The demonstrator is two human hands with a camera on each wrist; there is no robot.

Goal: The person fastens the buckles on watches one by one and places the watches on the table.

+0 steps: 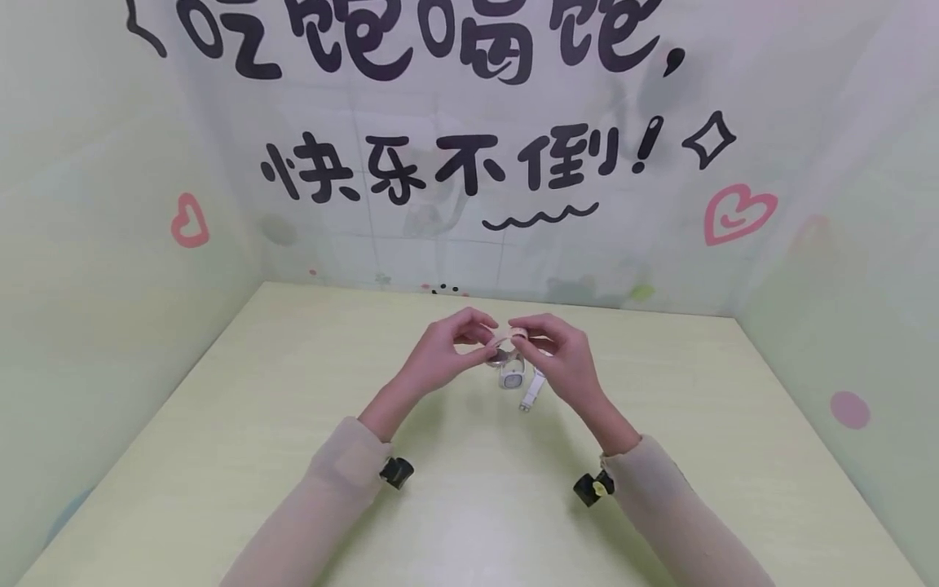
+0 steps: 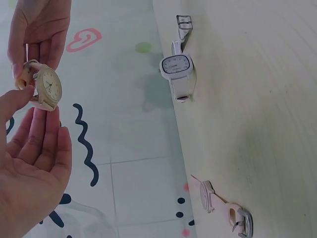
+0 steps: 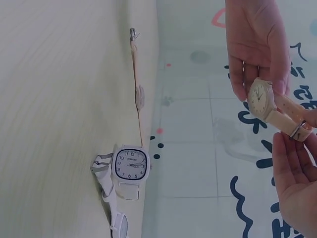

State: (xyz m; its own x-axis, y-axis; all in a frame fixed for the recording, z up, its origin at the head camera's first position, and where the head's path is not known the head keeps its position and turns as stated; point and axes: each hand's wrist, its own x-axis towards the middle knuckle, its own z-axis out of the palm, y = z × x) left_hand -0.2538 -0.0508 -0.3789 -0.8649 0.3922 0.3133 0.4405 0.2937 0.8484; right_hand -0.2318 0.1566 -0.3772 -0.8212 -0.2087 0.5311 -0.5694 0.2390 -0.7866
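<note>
Item 1: wristwatch, cream round case, pale round dial with numerals, peach-cream strap with metal buckle [image 3: 261,98]. Location: raised above the pale yellow-green counter [image 1: 242,424], in its far half, about midway between the left and right edges. Handling, as judged: light; case rigid, strap bendable and smooth, perhaps a little slippery; dial cover the part most open to scratches. Best held by the rim of the case and by the strap next to the buckle, fingers off the dial.

Item 2: hands, a pair, both engaged on item 1. Left hand [image 1: 440,352]: thumb and fingers pinching the watch at the case and adjoining strap. Right hand [image 1: 566,359]: thumb and fingers pinching the strap near the buckle. Whether the strap is fastened cannot be told.

Item 3: white rounded-square watch, pale dial [image 3: 131,163], on the counter toward the far edge.

Item 4: white watch with white strap [image 3: 106,183], just beside item 3, on the side toward the right edge.

Item 5: pink round-cased watch [image 3: 140,97], nearer the left edge than item 3.
</note>
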